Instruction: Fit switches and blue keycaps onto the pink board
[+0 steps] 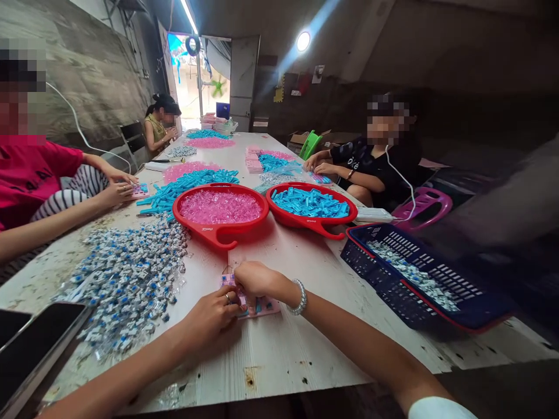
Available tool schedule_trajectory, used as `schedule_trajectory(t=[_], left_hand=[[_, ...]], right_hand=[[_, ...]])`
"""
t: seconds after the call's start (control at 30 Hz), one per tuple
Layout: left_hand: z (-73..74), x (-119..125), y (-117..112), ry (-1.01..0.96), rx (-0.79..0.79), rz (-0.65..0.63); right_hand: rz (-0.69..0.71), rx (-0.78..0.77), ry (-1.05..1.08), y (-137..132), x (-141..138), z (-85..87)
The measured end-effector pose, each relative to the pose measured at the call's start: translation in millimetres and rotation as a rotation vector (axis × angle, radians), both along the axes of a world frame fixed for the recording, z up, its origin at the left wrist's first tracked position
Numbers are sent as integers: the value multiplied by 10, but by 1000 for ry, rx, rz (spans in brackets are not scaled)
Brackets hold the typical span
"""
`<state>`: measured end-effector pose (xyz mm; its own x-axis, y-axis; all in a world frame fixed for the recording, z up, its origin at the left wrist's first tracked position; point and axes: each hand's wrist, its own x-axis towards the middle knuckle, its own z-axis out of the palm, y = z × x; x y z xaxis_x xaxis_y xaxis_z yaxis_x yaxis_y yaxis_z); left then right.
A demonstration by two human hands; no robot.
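A flat pink tray (271, 306) with small blue and clear parts in it lies on the table in front of me. My left hand (218, 311), with a ring on one finger, is closed on the tray's left side, its fingers curled over the edge. Above the tray my right hand (257, 281) bends downward with its fingers pinched together. Whatever is between those fingertips is hidden behind the hand. A beaded bracelet (299, 297) circles my right wrist.
Ahead stand a red basin (220, 234) of pink pieces and a red basin (321, 222) of blue sticks. Small white-and-blue parts (131, 273) are heaped at left, beside a phone (43, 343). A navy basket (375, 279) is at right. Several co-workers sit around the table.
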<state>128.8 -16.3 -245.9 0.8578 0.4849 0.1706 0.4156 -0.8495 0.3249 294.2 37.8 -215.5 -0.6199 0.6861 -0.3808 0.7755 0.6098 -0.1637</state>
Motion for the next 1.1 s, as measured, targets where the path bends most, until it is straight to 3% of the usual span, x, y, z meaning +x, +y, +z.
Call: schedule_trajectory(t=[0.23, 0.57, 0.7, 0.87, 0.97, 1.1], left_hand=[[6, -3, -61, -47, 22, 2], [-212, -120, -129, -104, 57, 4], [-202, -154, -72, -145, 10, 38], [-138, -207, -166, -109, 96, 89], [-138, -195, -356, -117, 200, 226], [-127, -106, -540, -70, 272, 388]], right_hand=[[-63, -23, 89, -85, 178, -20], [-153, -47, 75, -209, 235, 106], [-234, 73, 280, -430, 332, -35], [-327, 354, 563, -1020, 404, -338], [-391, 436, 586, -1278, 409, -496], [-442, 437, 552, -1367, 396, -578]])
